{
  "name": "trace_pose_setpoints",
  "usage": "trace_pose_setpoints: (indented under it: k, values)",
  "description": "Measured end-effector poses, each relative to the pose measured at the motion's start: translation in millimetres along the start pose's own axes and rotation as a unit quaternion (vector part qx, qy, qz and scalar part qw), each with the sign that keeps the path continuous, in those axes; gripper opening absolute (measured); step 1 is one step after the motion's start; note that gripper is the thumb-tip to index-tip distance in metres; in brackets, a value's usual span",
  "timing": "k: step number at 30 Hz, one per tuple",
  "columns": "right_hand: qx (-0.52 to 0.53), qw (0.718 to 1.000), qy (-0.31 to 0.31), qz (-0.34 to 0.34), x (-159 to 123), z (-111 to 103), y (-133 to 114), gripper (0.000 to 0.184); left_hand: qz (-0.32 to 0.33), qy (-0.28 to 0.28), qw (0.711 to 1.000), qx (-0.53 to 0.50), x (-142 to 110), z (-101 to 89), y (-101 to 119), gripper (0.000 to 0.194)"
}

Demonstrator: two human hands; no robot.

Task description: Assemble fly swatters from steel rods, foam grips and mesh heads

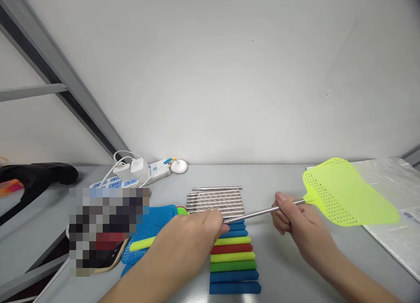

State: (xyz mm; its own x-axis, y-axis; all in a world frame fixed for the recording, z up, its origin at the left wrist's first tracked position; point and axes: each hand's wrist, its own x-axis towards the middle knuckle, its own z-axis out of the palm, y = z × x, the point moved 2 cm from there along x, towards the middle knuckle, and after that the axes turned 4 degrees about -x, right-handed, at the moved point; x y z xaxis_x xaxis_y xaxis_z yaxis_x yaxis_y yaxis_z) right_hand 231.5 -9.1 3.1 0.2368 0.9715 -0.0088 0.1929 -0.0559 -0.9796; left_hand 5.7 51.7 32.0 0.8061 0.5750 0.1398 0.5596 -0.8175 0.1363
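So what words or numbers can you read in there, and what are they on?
None can be read for sure.
Label on the clear plastic wrapping, at the picture's right: too small and blurred.
Pale marks on the dark device, at the lower left: too small to read.

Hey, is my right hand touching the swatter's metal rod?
Touching. The head view shows the right hand closed around the metal rod, near the yellow-green swatter head.
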Motion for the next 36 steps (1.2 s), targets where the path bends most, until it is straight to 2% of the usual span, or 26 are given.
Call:
trace_pose_setpoints:
  k: [5,12,16,19,22,24,27,29,33,36]
  values:
    - [0.043,0.998,0.017,0.037,4.1,-10.9,-1.7,0.056,-0.019,-0.016,1.000,0.011,-1.4,-8.2,-5.3,0.026]
    - [0.076,0.994,0.040,0.069,13.7,-23.1,3.5,0.054,-0.013,0.003,0.999,0.030,-4.5,-8.6,-11.7,0.026]
    - [0.138,0.988,0.005,0.061,16.2,-9.5,10.2,0.050,-0.023,0.020,0.998,0.050,-8.5,0.9,-10.6,0.026]
    - [0.098,0.993,-0.054,0.022,7.5,6.5,13.1,0.047,-0.003,0.056,0.997,0.059,-11.5,9.0,-1.3,0.025]
    - [0.051,0.994,-0.097,0.004,-6.4,18.5,12.6,0.055,0.019,0.100,0.993,0.059,-12.3,14.2,9.7,0.028]
    - [0.049,0.996,-0.079,0.002,-11.6,20.5,11.3,0.058,0.017,0.096,0.994,0.052,-10.6,15.5,12.7,0.029]
    - [0.073,0.996,-0.043,0.000,-8.5,15.5,8.3,0.057,-0.005,0.056,0.998,0.042,-6.6,13.2,6.3,0.030]
    - [0.107,0.994,-0.009,0.011,-1.0,6.2,5.6,0.056,-0.016,0.050,0.998,0.046,-5.1,8.8,-3.0,0.031]
    - [0.128,0.986,0.099,0.030,14.8,-21.6,-1.4,0.052,-0.020,0.067,0.995,0.067,-5.7,1.9,-19.7,0.031]
    - [0.125,0.984,0.125,0.035,21.7,-33.8,-1.5,0.050,-0.020,0.060,0.996,0.062,-6.1,3.8,-22.0,0.030]
